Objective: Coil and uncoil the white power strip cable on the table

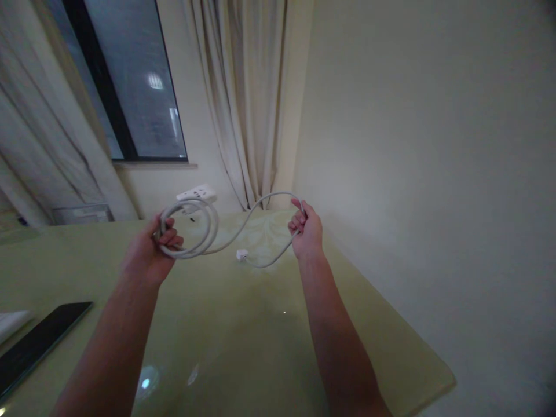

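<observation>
Over the green tabletop [234, 359] we hold a pale cable [190, 253], its loops gripped by the curled fingers of our left hand [156, 252], a looser stretch pinched in our right hand [306, 231]. Beyond the loops shows a white power strip [200, 191]; between our hands, a white plug [242, 255].

I'm holding a pale grey cord [278, 193], its round coil [216, 225] hanging at nine o'clock, one stretch arching toward three. The white power strip [197, 193] is showing at the coil's twelve; the small white plug [242, 255] is facing me at its four.
</observation>
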### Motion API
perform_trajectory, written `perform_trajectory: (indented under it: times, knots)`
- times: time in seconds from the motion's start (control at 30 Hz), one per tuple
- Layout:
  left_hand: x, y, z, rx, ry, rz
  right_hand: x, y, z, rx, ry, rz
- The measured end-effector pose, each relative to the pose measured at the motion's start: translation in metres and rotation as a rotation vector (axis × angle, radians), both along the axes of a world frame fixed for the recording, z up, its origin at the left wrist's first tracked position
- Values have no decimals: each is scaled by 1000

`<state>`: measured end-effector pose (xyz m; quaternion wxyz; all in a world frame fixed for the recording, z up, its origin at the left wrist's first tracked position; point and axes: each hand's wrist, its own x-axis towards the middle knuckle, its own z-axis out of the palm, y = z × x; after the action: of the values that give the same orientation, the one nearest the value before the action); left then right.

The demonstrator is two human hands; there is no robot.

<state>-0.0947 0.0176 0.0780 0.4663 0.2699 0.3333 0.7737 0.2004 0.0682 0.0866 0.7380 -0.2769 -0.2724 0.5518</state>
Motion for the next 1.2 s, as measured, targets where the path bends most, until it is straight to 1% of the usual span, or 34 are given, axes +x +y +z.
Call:
perform_trajectory:
  times: [0.1,0.23,0.33,0.43,0.53,0.6,0.67,0.77,0.87,0.93,1.03,1.13,1.2]
  knots:
    - [-1,1,-1,29,-115,37,3,-4,4,85,-85,-98]
    - [-4,7,-9,0,-110,174,2,-14,11,170,-177,-169]
    - [-7,10,-12,-17,-111,292,-2,-24,17,224,-199,-212]
    - [-8,12,-14,4,-100,342,-7,-35,22,273,-205,-206]
    - [-6,14,-18,50,-69,318,-11,-47,27,341,-244,-175]
    - [-2,16,-23,51,-5,293,-14,-55,30,389,-285,-146]
    - [4,17,-28,1,108,255,-16,-63,31,434,-314,-102]
    - [15,17,-34,-88,338,126,-19,-73,31,515,-326,6]
    - [23,13,-37,-120,538,3,-22,-79,28,595,-330,129]
    - [26,10,-38,-122,689,-66,-25,-81,27,607,-324,183]
    - [29,8,-40,-142,912,-142,-27,-81,27,597,-301,209]
    - [34,8,-38,-165,1001,-153,-26,-79,28,586,-299,195]
    - [38,7,-34,-114,1047,-128,-25,-77,28,557,-322,183]
